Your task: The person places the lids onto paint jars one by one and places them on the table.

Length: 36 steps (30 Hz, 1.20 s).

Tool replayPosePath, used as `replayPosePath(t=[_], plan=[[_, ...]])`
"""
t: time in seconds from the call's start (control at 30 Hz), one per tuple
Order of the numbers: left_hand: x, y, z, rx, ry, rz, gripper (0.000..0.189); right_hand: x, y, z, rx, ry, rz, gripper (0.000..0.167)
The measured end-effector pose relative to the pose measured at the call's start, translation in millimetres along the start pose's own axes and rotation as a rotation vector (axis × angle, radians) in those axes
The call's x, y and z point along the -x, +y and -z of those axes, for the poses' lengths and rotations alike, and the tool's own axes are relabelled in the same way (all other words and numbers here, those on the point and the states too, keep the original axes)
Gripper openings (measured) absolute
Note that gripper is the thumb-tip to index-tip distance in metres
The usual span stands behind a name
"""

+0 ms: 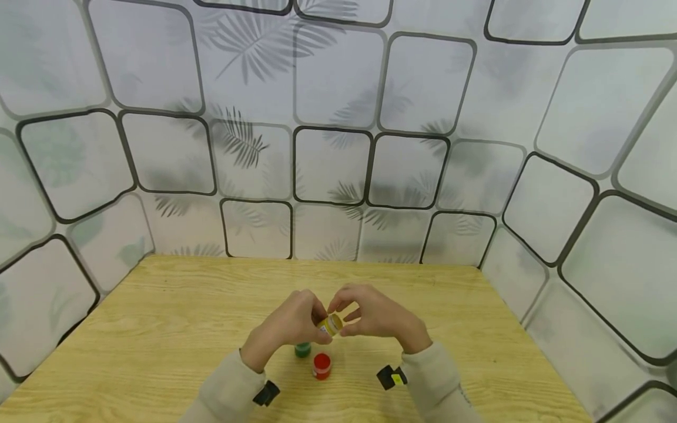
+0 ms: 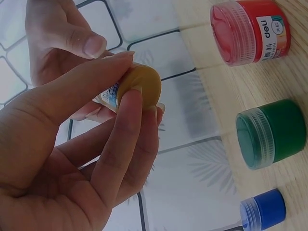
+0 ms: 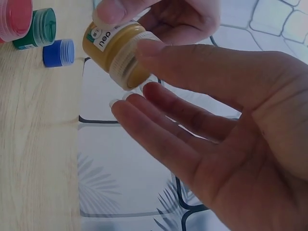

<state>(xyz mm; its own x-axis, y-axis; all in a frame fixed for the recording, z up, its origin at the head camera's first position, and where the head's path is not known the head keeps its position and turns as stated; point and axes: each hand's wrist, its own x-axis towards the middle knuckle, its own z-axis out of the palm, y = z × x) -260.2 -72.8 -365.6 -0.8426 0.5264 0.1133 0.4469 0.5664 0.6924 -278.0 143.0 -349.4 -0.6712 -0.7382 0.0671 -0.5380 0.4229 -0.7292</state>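
Note:
My left hand [image 1: 293, 320] grips a small yellow paint jar [image 3: 108, 45] by its body, holding it tilted above the table. Its clear-rimmed lid [image 3: 126, 65] points toward my right hand [image 1: 378, 314]. The right hand's thumb overlaps the lid's edge in the right wrist view, and its extended fingers spread just under the lid. In the left wrist view the jar's base faces the camera, with left fingertips pressed on it. Below the hands stand a red paint jar [image 1: 321, 365] and a green one [image 1: 302, 350]. A blue jar [image 2: 263, 211] is beside the green.
The wood-grain table [image 1: 158, 329] spreads out around the hands. A patterned wall covering [image 1: 333, 164] with rounded squares and leaves rises behind the table and along both sides.

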Motion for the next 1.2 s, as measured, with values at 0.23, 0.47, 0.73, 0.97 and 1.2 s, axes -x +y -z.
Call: replayPosePath(t=[0.23, 0.47, 0.73, 0.97, 1.2], plan=[[0.1, 0.9, 0.0, -0.012, 0.007, -0.013, 0.011, -0.9, -0.4, -1.7, -0.001, -0.012, 0.022, 0.028], [0.5, 1.6, 0.3, -0.021, 0.005, -0.014, 0.010, -1.2, 0.0, -1.6, 0.031, -0.007, 0.021, 0.025], [0.0, 0.7, -0.4, -0.001, 0.001, -0.018, 0.010, -1.9, -0.2, -1.9, 0.086, -0.004, 0.005, 0.022], [0.6, 1.9, -0.4, 0.004, 0.000, -0.007, 0.010, -2.7, -0.8, -1.3, 0.122, -0.010, 0.000, 0.019], [1.3, 1.8, -0.4, 0.010, -0.006, -0.001, 0.010, -2.8, -1.0, -2.8, 0.125, -0.011, 0.011, 0.018]])
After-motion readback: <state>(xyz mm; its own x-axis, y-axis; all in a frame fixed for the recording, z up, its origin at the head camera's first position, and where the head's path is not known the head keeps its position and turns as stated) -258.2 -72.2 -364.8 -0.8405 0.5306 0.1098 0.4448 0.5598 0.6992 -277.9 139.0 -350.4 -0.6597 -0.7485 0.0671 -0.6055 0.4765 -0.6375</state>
